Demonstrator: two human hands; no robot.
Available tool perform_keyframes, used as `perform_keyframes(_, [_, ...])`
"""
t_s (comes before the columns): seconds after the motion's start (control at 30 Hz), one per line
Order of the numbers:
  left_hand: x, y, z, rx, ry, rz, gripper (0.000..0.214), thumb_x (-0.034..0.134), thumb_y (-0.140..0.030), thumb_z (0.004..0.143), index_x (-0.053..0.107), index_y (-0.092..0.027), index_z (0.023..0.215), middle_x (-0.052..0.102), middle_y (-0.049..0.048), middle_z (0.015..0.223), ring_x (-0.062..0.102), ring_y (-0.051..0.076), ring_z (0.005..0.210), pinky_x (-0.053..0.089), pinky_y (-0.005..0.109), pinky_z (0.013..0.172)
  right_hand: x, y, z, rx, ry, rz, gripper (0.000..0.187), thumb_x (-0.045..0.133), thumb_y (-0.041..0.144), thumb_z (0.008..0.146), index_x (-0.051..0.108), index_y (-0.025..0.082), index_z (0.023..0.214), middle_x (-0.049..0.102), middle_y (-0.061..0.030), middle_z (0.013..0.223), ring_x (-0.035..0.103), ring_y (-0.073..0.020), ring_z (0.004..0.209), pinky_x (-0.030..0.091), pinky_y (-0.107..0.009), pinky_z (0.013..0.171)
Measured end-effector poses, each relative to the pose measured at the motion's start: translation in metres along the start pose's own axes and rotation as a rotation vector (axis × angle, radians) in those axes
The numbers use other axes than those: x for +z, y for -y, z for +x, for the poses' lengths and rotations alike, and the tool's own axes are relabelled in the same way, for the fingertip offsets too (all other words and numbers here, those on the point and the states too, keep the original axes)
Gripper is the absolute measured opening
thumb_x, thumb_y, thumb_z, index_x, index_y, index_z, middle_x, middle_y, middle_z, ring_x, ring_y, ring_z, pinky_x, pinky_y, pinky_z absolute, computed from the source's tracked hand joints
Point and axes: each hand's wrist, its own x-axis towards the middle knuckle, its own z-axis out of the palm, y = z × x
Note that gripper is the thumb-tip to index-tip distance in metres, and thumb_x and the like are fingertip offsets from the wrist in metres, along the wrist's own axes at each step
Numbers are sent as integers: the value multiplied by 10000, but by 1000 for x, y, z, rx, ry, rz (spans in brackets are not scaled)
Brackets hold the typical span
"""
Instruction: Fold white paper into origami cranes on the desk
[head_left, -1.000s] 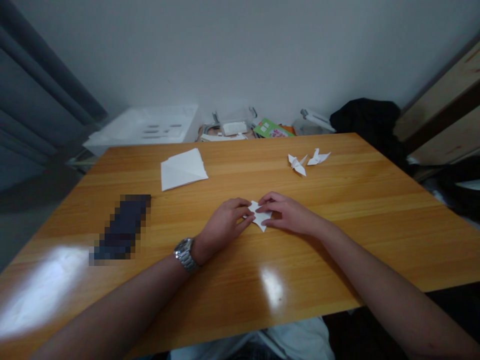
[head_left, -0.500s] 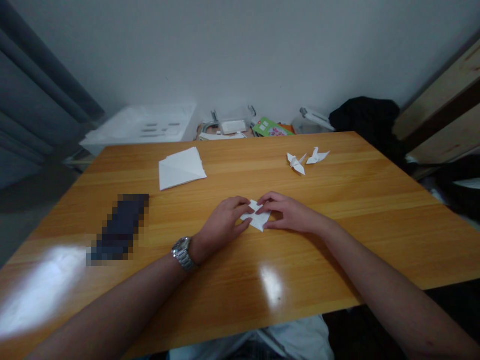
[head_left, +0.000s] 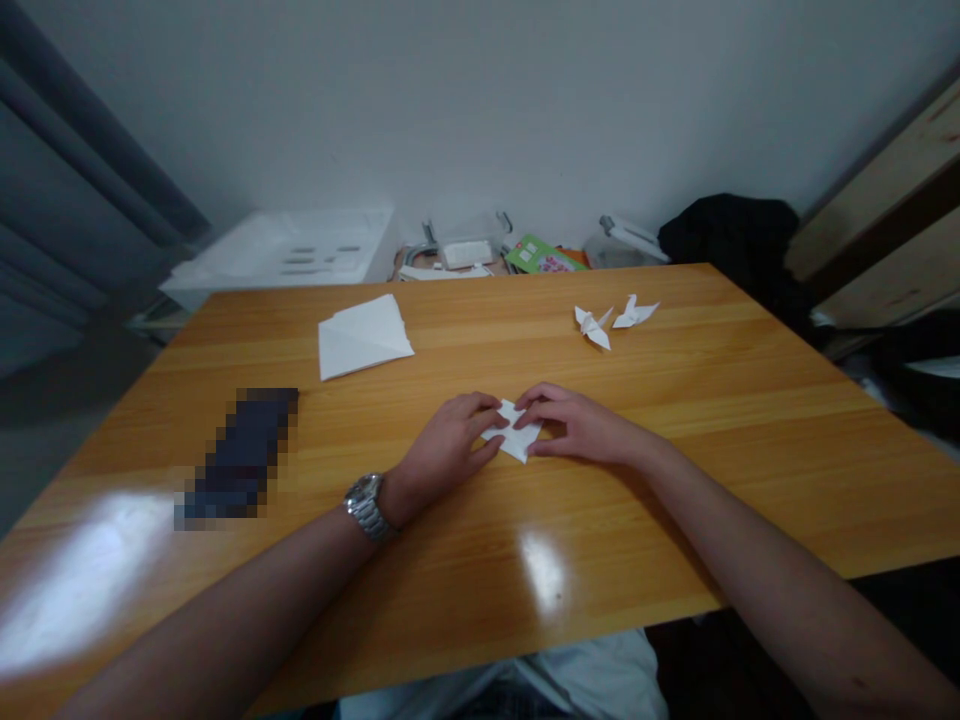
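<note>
A small folded white paper (head_left: 517,440) lies on the wooden table between my hands, its outline roughly a diamond. My left hand (head_left: 459,440), with a metal watch on the wrist, holds its left side with curled fingertips. From the other side my right hand (head_left: 564,422) grips the right side and far edge, its thumb close to the near corner. My fingers cover parts of the paper's edges. Farther off to the right are two folded paper cranes, one (head_left: 595,328) nearer and one (head_left: 634,315) just beyond it.
A stack of white paper sheets (head_left: 364,340) lies at the back left of the table (head_left: 420,620). Left of my arm is a dark pixelated object (head_left: 247,450). Behind the table stand a white tray-like box (head_left: 285,245), a green booklet (head_left: 540,255) and assorted clutter.
</note>
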Motion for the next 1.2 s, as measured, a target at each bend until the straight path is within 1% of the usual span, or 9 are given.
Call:
perform_keyframes(0.13, [0, -2, -1, 52, 3, -42, 146, 586, -224, 975, 675, -200, 1089, 651, 92, 1239, 612, 231, 1139, 515, 406, 1006, 0, 0, 0, 12, 6, 3, 245, 780, 261, 840, 735, 231, 1078, 613, -81, 1194, 597, -218, 1117, 497, -392, 997])
perform_keyframes(0.23, [-1, -3, -1, 81, 61, -62, 136, 548, -223, 999, 676, -204, 1040, 673, 72, 1180, 627, 212, 1077, 523, 372, 973, 0, -1, 0, 13, 1, 2, 243, 783, 253, 833, 737, 231, 1071, 614, -81, 1199, 602, -218, 1115, 500, -389, 990])
perform_keyframes(0.33, [-2, -3, -1, 84, 100, -82, 143, 543, -234, 1004, 675, -212, 1054, 677, 61, 1159, 624, 205, 1071, 519, 356, 963, 0, -2, 0, 8, 0, 2, 235, 778, 239, 832, 736, 230, 1063, 618, -81, 1202, 607, -220, 1111, 503, -394, 986])
perform_keyframes(0.47, [-3, -1, -1, 79, 98, -104, 139, 606, -312, 983, 679, -219, 1056, 675, 57, 1161, 622, 211, 1073, 516, 355, 950, 1, -2, 0, 2, -3, -9, 239, 772, 248, 841, 732, 224, 1075, 615, -85, 1202, 605, -219, 1115, 502, -384, 984])
perform_keyframes(0.53, [-3, -1, -1, 78, 95, -111, 142, 607, -324, 984, 681, -219, 1044, 678, 55, 1159, 624, 209, 1064, 515, 349, 940, 1, -2, 0, 0, -4, -10, 241, 770, 252, 843, 732, 223, 1079, 613, -86, 1202, 603, -218, 1116, 501, -381, 985])
perform_keyframes(0.8, [-4, -3, 1, 17, 105, -166, 82, 616, -277, 970, 676, -222, 981, 683, 44, 1132, 626, 204, 1046, 507, 353, 940, 0, 2, 0, 15, 3, -13, 238, 765, 246, 846, 721, 222, 1079, 604, -88, 1211, 601, -220, 1123, 497, -393, 1000])
perform_keyframes(1.0, [-4, -4, 2, 7, 99, -176, 68, 625, -258, 954, 669, -211, 933, 681, 51, 1118, 627, 208, 1037, 510, 364, 930, 0, 5, -1, 9, 18, -5, 271, 771, 244, 838, 711, 238, 1102, 583, -76, 1225, 586, -219, 1150, 490, -390, 1015])
perform_keyframes(1.2, [-3, -3, 2, 19, 105, -176, 43, 634, -243, 946, 657, -210, 960, 674, 46, 1117, 617, 202, 1048, 496, 356, 952, 6, 7, 0, 32, -7, -37, 288, 833, 304, 783, 684, 217, 1014, 553, -77, 1209, 565, -225, 1133, 490, -382, 1001])
